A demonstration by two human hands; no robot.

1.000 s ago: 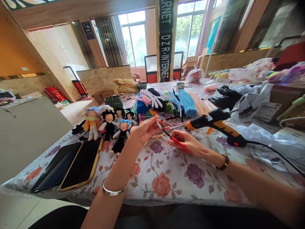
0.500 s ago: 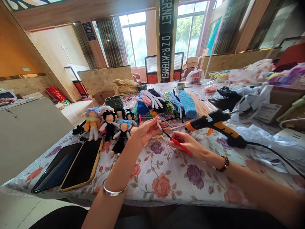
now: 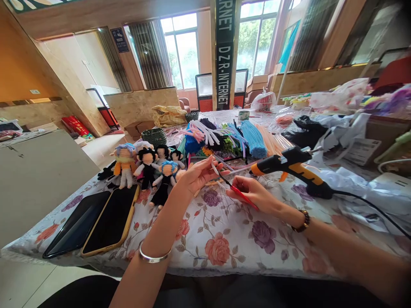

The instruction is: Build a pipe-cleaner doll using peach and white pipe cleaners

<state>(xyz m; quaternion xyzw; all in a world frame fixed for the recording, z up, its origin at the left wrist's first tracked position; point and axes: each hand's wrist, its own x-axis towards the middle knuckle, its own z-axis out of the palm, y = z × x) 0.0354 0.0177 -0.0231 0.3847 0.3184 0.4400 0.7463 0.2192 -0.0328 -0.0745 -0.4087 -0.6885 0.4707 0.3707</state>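
Above the flowered tablecloth, my left hand (image 3: 201, 173) pinches a short white fuzzy strip (image 3: 214, 167), like a piece of pipe cleaner, between thumb and fingers. My right hand (image 3: 250, 194) is closed round a slim tool (image 3: 243, 196) with a red handle and a thin dark tip; whether it is tweezers or scissors I cannot tell. The tip reaches the white strip at my left fingers. Just beyond my right hand lies a black and orange glue gun (image 3: 289, 169), its nozzle pointing left. Several small yarn dolls (image 3: 146, 167) are grouped left of my left hand.
Bundles of coloured pipe cleaners (image 3: 253, 139) lie behind my hands. Two phones (image 3: 111, 220) rest at the left front edge. A dark woven basket (image 3: 154, 137) stands behind the dolls. White ribbon (image 3: 369, 196) and a black plastic bag (image 3: 303, 130) crowd the right, where the cord (image 3: 369, 203) runs.
Almost nothing differs. Both hands keep their places and their holds, with the tool's tip still at the white strip; the view has shifted very slightly.
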